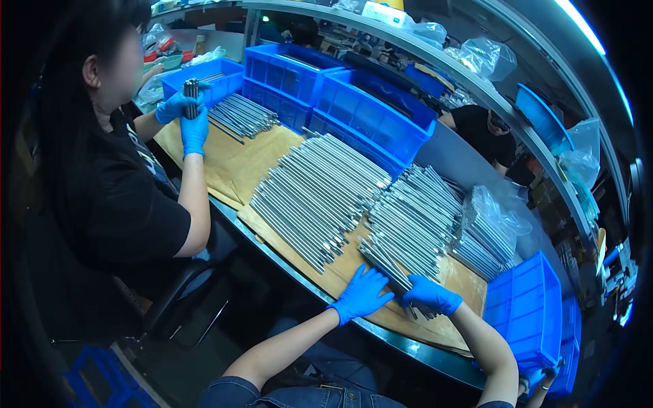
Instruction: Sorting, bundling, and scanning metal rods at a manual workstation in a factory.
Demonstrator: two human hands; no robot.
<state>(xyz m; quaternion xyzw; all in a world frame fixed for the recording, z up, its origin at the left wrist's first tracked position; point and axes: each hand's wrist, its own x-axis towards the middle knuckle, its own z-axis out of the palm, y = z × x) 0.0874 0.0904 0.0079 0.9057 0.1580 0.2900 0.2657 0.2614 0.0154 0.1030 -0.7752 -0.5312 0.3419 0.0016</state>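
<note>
Rods are lying bunched on the desk near five o'clock, their near ends poking out under the right hand, whose grip is clamping on them. The left hand is sitting beside them at eight o'clock, fingers standing apart; I can't tell if it's touching. At ten, a co-worker is holding another bundle.

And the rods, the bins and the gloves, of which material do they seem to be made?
Rods: metal, likely steel, polished; bright highlights run along them. Bins: probably plastic, slightly glossy blue, with moulded-looking ribs. Gloves: thin rubber, perhaps nitrile; they fit close to the fingers.
</note>
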